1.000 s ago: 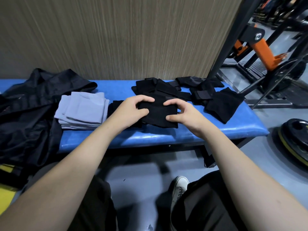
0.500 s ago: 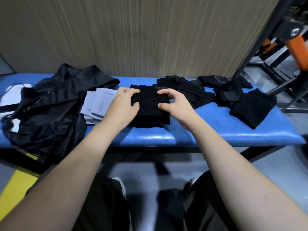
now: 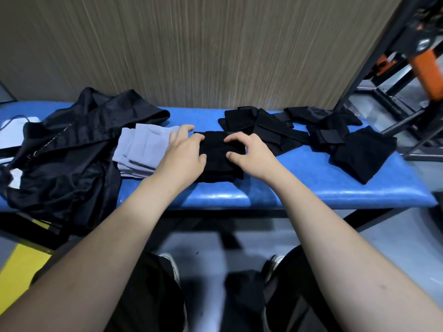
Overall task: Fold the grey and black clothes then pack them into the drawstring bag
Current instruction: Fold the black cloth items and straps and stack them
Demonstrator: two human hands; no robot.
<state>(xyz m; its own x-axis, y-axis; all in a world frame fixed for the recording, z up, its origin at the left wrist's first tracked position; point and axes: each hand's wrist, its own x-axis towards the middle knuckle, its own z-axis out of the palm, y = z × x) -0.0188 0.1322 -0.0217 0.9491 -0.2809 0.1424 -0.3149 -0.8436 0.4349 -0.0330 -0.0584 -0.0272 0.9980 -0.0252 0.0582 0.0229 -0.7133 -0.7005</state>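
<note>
A folded black cloth at the bench centre is gripped by the left hand and right hand, beside the folded grey stack; unfolded black clothes remain right, and the drawstring bag at left appears unpacked.

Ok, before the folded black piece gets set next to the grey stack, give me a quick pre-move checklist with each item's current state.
1. Both hands on the piece: ok. The left hand and right hand grip the folded black piece.
2. Piece folded compact: ok.
3. Grey stack tidy: ok, just left of the black piece.
4. Bench space for it: ok, it already lies on bare blue padding.
5. Remaining black clothes folded: not ok, loosely heaped to the right.
6. Drawstring bag open for packing: cannot tell, it lies crumpled at far left.
</note>
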